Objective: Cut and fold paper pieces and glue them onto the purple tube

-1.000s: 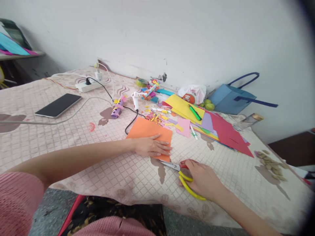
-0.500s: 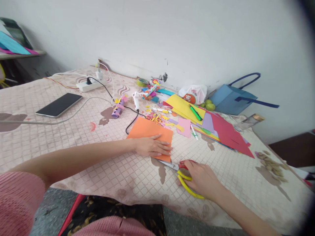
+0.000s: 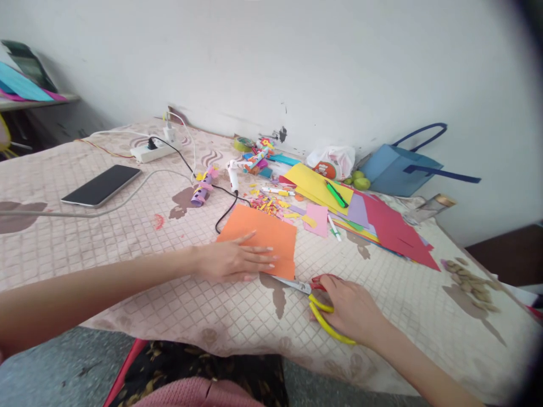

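An orange sheet of paper (image 3: 274,229) lies flat near the front of the table. Across its lower left part rests my left hand (image 3: 231,260), fingers stretched out and lying flat. My right hand (image 3: 354,308) is wrapped round the scissors (image 3: 326,327), which have red and yellow handles. Their blades point left along the sheet's front edge, with the tips partly hidden at the paper. Beyond the sheet lie small paper scraps (image 3: 269,204), a pink piece of paper (image 3: 316,219) and a white glue gun (image 3: 233,175).
A phone (image 3: 102,185) and a power strip (image 3: 155,151) with cables are on the left. At the right are yellow paper (image 3: 311,180) with a green cutter (image 3: 336,194), red paper (image 3: 392,229), a blue bag (image 3: 399,169), a jar (image 3: 432,208) and brown pods (image 3: 469,285).
My left hand has slid left across the orange sheet, uncovering its right part. My right hand, with the scissors, has shifted very slightly right.
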A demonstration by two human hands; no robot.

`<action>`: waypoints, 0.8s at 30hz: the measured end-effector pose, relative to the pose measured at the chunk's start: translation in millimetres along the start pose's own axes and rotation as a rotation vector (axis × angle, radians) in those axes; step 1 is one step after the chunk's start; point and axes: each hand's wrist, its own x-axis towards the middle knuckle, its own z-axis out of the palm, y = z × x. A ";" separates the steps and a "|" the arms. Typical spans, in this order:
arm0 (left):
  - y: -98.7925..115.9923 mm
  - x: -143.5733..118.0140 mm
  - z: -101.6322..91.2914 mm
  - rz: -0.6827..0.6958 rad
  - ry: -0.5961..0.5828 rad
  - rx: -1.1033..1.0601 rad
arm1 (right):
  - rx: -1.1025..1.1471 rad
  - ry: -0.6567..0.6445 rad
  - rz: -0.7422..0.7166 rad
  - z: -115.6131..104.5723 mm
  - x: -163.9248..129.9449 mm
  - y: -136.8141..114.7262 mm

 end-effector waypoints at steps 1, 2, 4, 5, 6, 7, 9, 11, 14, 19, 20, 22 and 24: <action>2.5 -2.3 2.4 0.001 -0.013 0.001 | 0.000 0.001 -0.003 -0.3 0.4 -0.6; 4.2 -4.0 4.7 0.000 -0.025 -0.001 | 0.000 0.003 -0.006 -0.7 0.9 -1.2; 5.7 -5.7 8.1 -0.011 -0.035 -0.010 | 0.005 0.006 -0.010 -1.5 1.7 -2.2; 5.5 -5.9 9.0 -0.018 -0.038 -0.015 | 0.009 0.006 -0.014 -2.0 2.0 -2.5; 4.9 -6.0 9.3 -0.024 -0.040 -0.022 | 0.014 0.005 -0.018 -2.4 2.1 -2.7; 3.9 -6.2 9.1 -0.029 -0.040 -0.028 | 0.018 0.004 -0.020 -2.7 2.2 -2.7; 0.4 -7.4 7.4 -0.046 -0.026 -0.029 | 0.021 -0.001 -0.020 -3.1 2.1 -2.5; -4.6 -10.7 4.6 -0.065 0.018 -0.002 | 0.017 -0.006 -0.015 -3.0 1.9 -1.9; -11.0 -19.2 -0.2 -0.070 0.107 0.087 | 0.008 -0.011 -0.012 -1.9 1.7 -0.7; -6.0 -34.0 -5.9 0.001 0.161 0.254 | 0.032 0.003 -0.023 -0.7 2.1 0.2; -3.6 -36.0 -6.3 0.011 0.152 0.281 | 0.037 0.006 -0.024 -0.8 2.3 0.1; 0.2 -39.1 -5.8 0.005 0.150 0.325 | 0.042 0.009 -0.022 -1.4 2.6 -0.2; 1.6 -40.9 -4.0 -0.075 0.216 0.373 | 0.043 0.006 -0.018 -2.1 2.8 -0.5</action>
